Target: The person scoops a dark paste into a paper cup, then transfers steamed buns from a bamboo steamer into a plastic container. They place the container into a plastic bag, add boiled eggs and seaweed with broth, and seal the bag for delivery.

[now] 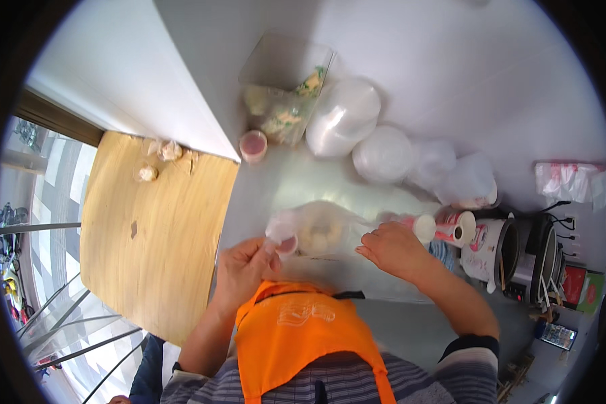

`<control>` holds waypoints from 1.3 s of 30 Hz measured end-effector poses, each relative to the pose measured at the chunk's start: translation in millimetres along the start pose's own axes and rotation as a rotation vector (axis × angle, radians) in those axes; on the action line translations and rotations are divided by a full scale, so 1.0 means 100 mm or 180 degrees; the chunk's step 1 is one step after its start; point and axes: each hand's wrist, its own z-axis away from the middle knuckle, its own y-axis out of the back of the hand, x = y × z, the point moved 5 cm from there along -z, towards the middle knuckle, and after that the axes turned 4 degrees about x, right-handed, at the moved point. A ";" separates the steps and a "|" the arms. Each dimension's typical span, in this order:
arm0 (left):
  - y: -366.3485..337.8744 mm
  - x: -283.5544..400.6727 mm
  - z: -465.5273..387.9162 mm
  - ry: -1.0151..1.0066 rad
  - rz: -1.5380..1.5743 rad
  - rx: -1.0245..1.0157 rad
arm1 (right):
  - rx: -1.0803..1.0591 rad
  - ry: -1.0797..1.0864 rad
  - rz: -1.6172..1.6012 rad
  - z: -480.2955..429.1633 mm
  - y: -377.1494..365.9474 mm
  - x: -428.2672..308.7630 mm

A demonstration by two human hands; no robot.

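Note:
My left hand pinches a small round translucent lid between thumb and fingers. Just under the lid stands a small plastic cup with reddish-brown contents. To its right a round clear container with pale, ring-shaped contents rests on the metal counter; it is blurred. My right hand is raised to the right of this container, its fingers curled and blurred; whether it holds something I cannot tell. Another small cup with reddish contents stands farther back, beside a clear bin of small filled packets.
Stacks of clear round plastic containers line the wall. Paper cups, a rice cooker and another cooker stand at the right. A wooden tabletop with small bagged items adjoins at the left. Part of another person shows at the lower left.

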 end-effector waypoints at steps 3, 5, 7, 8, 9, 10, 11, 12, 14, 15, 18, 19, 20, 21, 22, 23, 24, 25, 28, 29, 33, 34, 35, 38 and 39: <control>-0.06 0.07 -0.02 -0.0268 -0.0052 -0.0036 | 0.0832 0.0267 -0.0205 -0.17 0.44 0.07; -0.09 0.10 -0.02 -0.0316 -0.0021 0.0015 | 0.1667 0.0385 -0.0719 -0.28 0.80 0.03; -0.10 0.10 0.00 -0.0236 0.0068 0.0079 | 0.2281 0.0567 -0.0545 -0.52 1.15 0.01; -0.10 0.11 0.01 -0.0228 0.0005 0.0091 | 0.2507 0.0615 -0.0618 -0.70 1.31 0.01; -0.10 0.11 0.02 -0.0217 -0.0057 0.0100 | 0.2623 0.0602 -0.0588 -0.93 1.48 0.02; -0.09 0.12 0.03 -0.0252 -0.0288 0.0156 | 0.2692 0.0568 -0.0540 -1.18 1.64 0.02; -0.09 0.12 0.05 -0.0238 -0.0270 0.0111 | 0.2681 0.0634 -0.0151 -1.43 1.77 -0.02; -0.08 0.13 0.06 -0.0276 -0.0296 0.0100 | 0.2495 0.0519 0.0223 -1.70 1.87 -0.05; -0.08 0.12 0.07 -0.0138 -0.0145 0.0082 | 0.1145 0.0238 0.1318 -2.25 1.85 -0.06; -0.07 0.13 0.07 -0.0185 -0.0079 0.0092 | 0.0602 0.0053 0.1469 -2.46 1.84 -0.03; -0.09 0.11 0.08 -0.0222 0.0119 0.0118 | -0.0240 -0.0154 0.1829 -2.86 1.74 -0.04; -0.09 0.09 0.09 -0.0173 0.0199 0.0140 | -0.0499 -0.0305 0.1960 -2.92 1.68 -0.04; -0.09 0.06 0.10 -0.0100 0.0271 0.0148 | -0.0110 -0.0057 0.1621 -2.99 1.68 -0.12; -0.09 0.04 0.11 -0.0093 0.0295 0.0160 | 0.0177 0.0031 0.1297 -3.03 1.70 -0.15; -0.08 0.03 0.09 -0.0113 0.0314 0.0176 | 0.0485 0.0111 0.0981 -3.07 1.75 -0.16; -0.07 0.02 0.09 -0.0160 0.0281 0.0188 | 0.0792 0.0163 0.0645 -3.09 1.79 -0.15; -0.04 0.02 0.08 -0.0208 0.0114 0.0175 | 0.0798 0.0149 0.0631 -3.12 1.79 -0.12; -0.04 0.01 0.07 -0.0141 0.0163 0.0141 | 0.0495 0.0035 0.0860 -3.15 1.74 -0.05; -0.03 0.00 0.05 -0.0129 0.0146 0.0202 | -0.0591 -0.0247 0.1571 -3.24 1.49 0.14; -0.03 0.00 0.05 -0.0114 0.0122 0.0242 | -0.0802 -0.0303 0.1694 -3.28 1.42 0.18; -0.04 0.00 0.07 -0.0154 -0.0043 0.0363 | -0.0944 -0.0333 0.1897 -3.34 1.28 0.26; -0.04 -0.01 0.08 -0.0129 0.0111 0.0363 | -0.0867 -0.0302 0.1927 -3.33 1.29 0.25; -0.05 -0.01 0.08 -0.0154 0.0193 0.0377 | -0.0762 -0.0269 0.1972 -3.31 1.32 0.25; -0.05 -0.02 0.08 -0.0047 0.0319 0.0400 | -0.0199 -0.0144 0.2027 -3.14 1.51 0.21; -0.05 -0.02 0.09 0.0024 0.0339 0.0413 | 0.0138 -0.0115 0.1906 -3.06 1.59 0.17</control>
